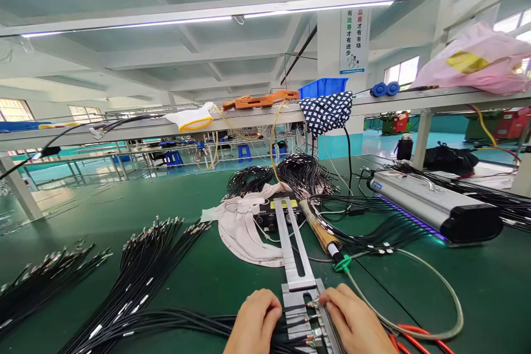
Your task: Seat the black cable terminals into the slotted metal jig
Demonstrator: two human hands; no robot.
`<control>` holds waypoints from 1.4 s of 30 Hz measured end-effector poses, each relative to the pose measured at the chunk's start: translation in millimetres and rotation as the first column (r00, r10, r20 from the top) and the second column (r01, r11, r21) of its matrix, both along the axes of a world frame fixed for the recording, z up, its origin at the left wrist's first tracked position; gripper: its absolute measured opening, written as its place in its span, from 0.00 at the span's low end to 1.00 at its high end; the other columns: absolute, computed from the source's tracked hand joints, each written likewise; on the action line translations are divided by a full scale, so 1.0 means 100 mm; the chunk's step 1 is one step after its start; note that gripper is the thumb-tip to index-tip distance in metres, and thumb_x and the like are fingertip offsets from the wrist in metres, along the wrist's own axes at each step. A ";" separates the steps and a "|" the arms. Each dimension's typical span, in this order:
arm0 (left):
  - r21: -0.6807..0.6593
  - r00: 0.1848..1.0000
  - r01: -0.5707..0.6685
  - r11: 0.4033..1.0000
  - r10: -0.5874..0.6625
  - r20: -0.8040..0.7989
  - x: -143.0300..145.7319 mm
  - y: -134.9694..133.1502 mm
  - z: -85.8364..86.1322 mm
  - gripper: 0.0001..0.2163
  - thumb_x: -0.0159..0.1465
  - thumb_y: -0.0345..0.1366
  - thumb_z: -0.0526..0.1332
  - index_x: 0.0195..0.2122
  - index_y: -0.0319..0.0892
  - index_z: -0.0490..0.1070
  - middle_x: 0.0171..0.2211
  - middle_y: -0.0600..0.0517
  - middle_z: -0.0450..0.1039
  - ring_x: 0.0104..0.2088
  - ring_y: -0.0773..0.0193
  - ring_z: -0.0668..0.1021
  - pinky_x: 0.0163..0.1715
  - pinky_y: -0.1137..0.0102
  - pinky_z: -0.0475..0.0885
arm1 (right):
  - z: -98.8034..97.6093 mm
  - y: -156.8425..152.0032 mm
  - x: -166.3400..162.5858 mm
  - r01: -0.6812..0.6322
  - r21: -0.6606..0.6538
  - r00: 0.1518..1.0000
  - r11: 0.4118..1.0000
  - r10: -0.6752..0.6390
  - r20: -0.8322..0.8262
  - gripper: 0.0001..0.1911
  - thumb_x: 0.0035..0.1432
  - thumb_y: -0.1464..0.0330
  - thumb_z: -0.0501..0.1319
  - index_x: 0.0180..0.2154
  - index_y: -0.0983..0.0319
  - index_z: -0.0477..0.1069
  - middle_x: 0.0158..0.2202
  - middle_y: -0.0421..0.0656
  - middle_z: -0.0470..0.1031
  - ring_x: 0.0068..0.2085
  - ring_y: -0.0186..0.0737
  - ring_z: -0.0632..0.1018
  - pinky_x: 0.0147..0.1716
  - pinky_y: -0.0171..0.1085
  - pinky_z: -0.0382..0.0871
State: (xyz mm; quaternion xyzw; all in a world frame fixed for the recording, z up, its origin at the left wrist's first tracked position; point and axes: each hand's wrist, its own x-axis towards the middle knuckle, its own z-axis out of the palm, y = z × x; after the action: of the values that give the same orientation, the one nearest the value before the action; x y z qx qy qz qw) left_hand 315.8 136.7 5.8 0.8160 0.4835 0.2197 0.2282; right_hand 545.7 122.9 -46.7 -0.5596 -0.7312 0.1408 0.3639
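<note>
A slotted metal fixture (294,286) lies on the green bench in front of me. Several black cables with bare metal connectors (314,337) rest across its slots. At its left side, my left hand (257,321) has thumb and fingers pinched on a black cable. From the fixture's right side, my right hand (354,318) reaches in, its fingertips closed on the metal end of the uppermost cable (314,303). The bundle of black cables (178,321) runs off to the left beneath my left hand, which hides part of it.
Bundles of black cables (153,254) lie to the left. Behind the fixture are a black box (269,210) and a white cloth (244,235). A silver UV lamp housing (431,199), a green-nozzled hose (342,264) and red-handled pliers (415,338) are on the right. A shelf (249,117) crosses above.
</note>
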 end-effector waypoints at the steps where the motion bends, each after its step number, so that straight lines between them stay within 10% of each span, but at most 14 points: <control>1: -0.008 1.000 -0.010 1.000 0.010 -0.001 0.00 0.00 0.00 0.10 0.67 0.35 0.46 0.30 0.44 0.62 0.31 0.50 0.69 0.33 0.59 0.70 0.34 0.67 0.61 | 0.00 0.00 0.00 -0.001 -0.002 1.000 1.000 0.001 -0.001 0.20 0.66 0.71 0.41 0.38 0.58 0.71 0.34 0.43 0.70 0.34 0.41 0.77 0.35 0.36 0.67; 12: 0.006 0.985 -0.085 0.996 0.085 -0.149 0.04 0.02 -0.03 0.13 0.69 0.30 0.45 0.31 0.44 0.66 0.31 0.51 0.76 0.33 0.60 0.75 0.34 0.69 0.62 | 0.07 -0.03 0.00 0.018 0.029 0.999 0.999 -0.019 0.029 0.16 0.66 0.72 0.44 0.35 0.56 0.69 0.32 0.41 0.71 0.33 0.41 0.77 0.33 0.35 0.65; 22: -0.073 0.857 -0.107 0.992 0.055 -0.512 0.20 -0.07 0.28 0.13 0.70 0.26 0.46 0.38 0.39 0.70 0.39 0.44 0.77 0.39 0.52 0.77 0.36 0.65 0.65 | 0.15 -0.04 0.03 0.018 -0.048 0.997 0.999 -0.015 0.076 0.18 0.67 0.71 0.42 0.37 0.58 0.70 0.34 0.44 0.73 0.35 0.44 0.77 0.34 0.37 0.66; 42: -0.035 0.864 -0.058 0.998 0.033 -0.502 0.25 -0.07 0.25 0.13 0.70 0.27 0.48 0.39 0.40 0.72 0.38 0.47 0.78 0.38 0.53 0.79 0.34 0.67 0.67 | 0.21 -0.10 -0.04 -0.086 0.117 0.981 0.989 0.063 0.182 0.17 0.67 0.75 0.45 0.41 0.59 0.72 0.38 0.45 0.72 0.40 0.45 0.74 0.39 0.38 0.68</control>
State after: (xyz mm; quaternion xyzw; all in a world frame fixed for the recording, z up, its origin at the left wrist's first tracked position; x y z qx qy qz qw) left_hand 341.2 129.3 30.3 0.8276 0.5504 -0.0063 0.1095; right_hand 542.0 112.5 -25.5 -0.5184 -0.7885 0.0582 0.3258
